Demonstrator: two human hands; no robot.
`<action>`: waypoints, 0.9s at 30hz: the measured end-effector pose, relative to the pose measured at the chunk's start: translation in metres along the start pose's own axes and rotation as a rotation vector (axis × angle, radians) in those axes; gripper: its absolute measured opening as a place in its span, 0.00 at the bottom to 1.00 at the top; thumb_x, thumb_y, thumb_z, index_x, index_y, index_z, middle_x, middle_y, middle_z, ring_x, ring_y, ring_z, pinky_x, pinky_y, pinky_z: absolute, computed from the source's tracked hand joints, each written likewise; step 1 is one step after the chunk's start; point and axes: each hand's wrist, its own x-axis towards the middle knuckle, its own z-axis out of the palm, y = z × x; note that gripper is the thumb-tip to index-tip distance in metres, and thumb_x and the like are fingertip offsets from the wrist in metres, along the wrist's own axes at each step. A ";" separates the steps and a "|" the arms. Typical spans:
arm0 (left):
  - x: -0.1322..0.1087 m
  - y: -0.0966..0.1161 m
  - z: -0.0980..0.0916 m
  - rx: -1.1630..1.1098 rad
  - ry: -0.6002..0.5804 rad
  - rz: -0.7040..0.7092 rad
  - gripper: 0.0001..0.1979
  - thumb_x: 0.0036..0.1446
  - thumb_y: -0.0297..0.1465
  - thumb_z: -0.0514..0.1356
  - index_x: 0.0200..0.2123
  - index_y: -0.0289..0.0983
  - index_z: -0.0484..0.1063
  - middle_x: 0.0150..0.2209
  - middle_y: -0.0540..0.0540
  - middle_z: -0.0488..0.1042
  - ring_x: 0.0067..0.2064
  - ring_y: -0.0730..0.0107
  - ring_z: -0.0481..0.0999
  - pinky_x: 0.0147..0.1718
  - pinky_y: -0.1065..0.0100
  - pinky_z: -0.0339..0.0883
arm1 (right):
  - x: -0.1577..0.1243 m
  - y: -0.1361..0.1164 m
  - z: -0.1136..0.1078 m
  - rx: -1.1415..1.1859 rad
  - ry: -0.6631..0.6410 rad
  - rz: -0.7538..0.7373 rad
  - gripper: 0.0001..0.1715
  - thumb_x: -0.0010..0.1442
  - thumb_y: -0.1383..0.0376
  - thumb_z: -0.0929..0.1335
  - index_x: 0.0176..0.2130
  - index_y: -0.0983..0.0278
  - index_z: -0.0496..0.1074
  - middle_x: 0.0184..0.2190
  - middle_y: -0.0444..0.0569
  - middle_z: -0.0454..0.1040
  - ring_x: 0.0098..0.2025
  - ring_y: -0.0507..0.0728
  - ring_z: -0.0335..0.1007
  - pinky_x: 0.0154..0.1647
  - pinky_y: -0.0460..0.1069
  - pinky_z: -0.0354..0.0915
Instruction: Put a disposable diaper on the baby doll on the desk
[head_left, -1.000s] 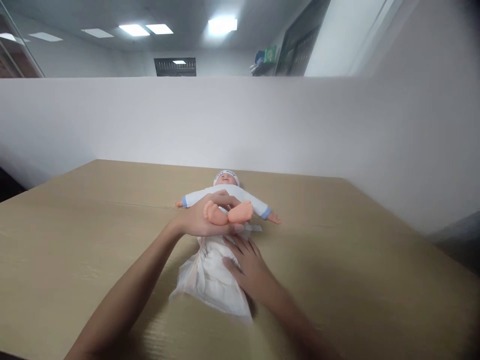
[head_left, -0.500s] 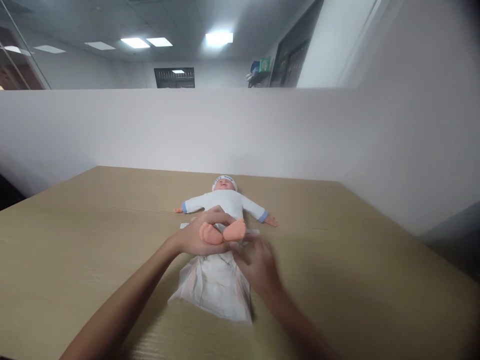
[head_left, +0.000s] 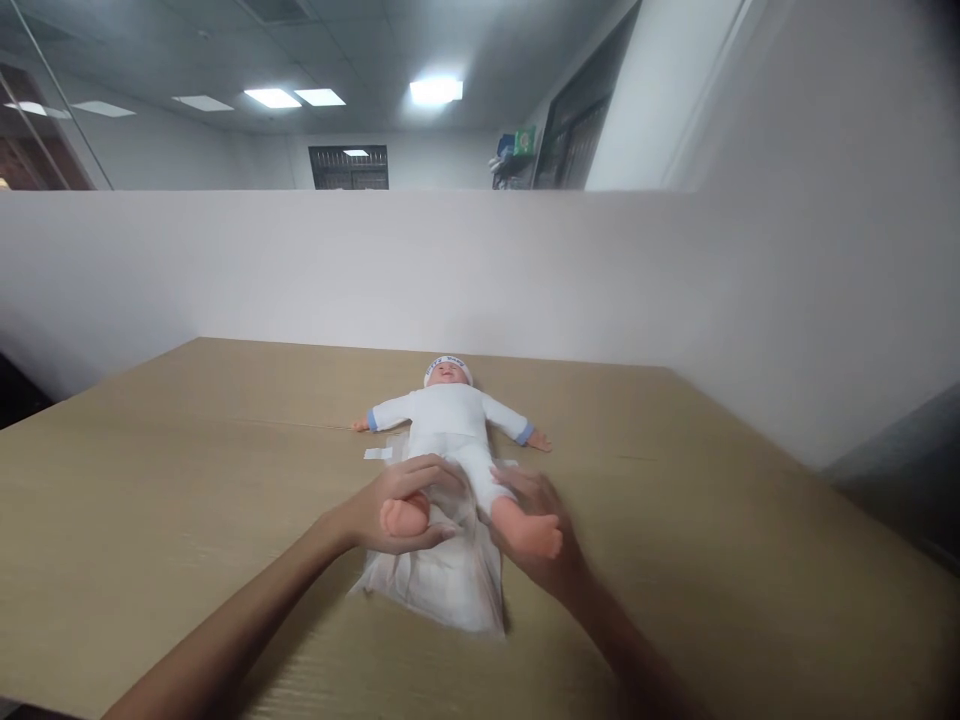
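Observation:
A baby doll [head_left: 450,412] in a white suit with blue cuffs lies on its back, head away from me, arms spread. My left hand [head_left: 386,505] curves around the doll's lower leg on the left, whose bare foot [head_left: 405,516] sticks out toward me. My right hand [head_left: 547,560] holds the other leg from its outer side, fingertips against the white trouser leg, partly hidden by the foot [head_left: 529,528]. An open white diaper [head_left: 450,590] is spread beneath the doll, its front part toward me. A diaper tab [head_left: 378,454] shows at the doll's left-hand side.
The wooden table [head_left: 187,480] extends on both sides of the doll. Behind it stands a low white partition [head_left: 337,270], with a white wall [head_left: 810,250] to the right. Beyond the partition, several packages [head_left: 517,145] sit on a shelf.
The doll's feet, held together in my left hand before, are now apart and lower. One leg has moved right with my right hand, the other slightly down and left.

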 end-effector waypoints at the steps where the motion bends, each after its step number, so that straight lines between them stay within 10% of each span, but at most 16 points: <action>1: -0.008 -0.007 0.000 0.008 -0.011 0.011 0.20 0.58 0.44 0.73 0.52 0.49 0.79 0.50 0.45 0.84 0.51 0.47 0.84 0.52 0.50 0.80 | -0.003 0.007 -0.005 0.007 -0.014 -0.012 0.28 0.64 0.60 0.72 0.62 0.52 0.79 0.57 0.56 0.80 0.61 0.71 0.78 0.62 0.63 0.77; 10: -0.070 -0.039 0.004 0.228 0.042 0.225 0.11 0.67 0.35 0.65 0.50 0.38 0.74 0.45 0.39 0.83 0.58 0.53 0.83 0.71 0.48 0.67 | -0.018 0.033 -0.016 0.116 -0.073 -0.517 0.29 0.60 0.74 0.65 0.57 0.57 0.78 0.62 0.52 0.78 0.63 0.63 0.76 0.67 0.60 0.71; 27: -0.095 -0.059 -0.001 0.412 -0.079 0.218 0.16 0.66 0.31 0.62 0.56 0.38 0.75 0.54 0.37 0.84 0.70 0.47 0.75 0.74 0.42 0.65 | -0.017 0.026 -0.020 0.072 -0.190 -0.531 0.30 0.63 0.78 0.64 0.60 0.59 0.75 0.66 0.52 0.76 0.70 0.61 0.69 0.72 0.58 0.64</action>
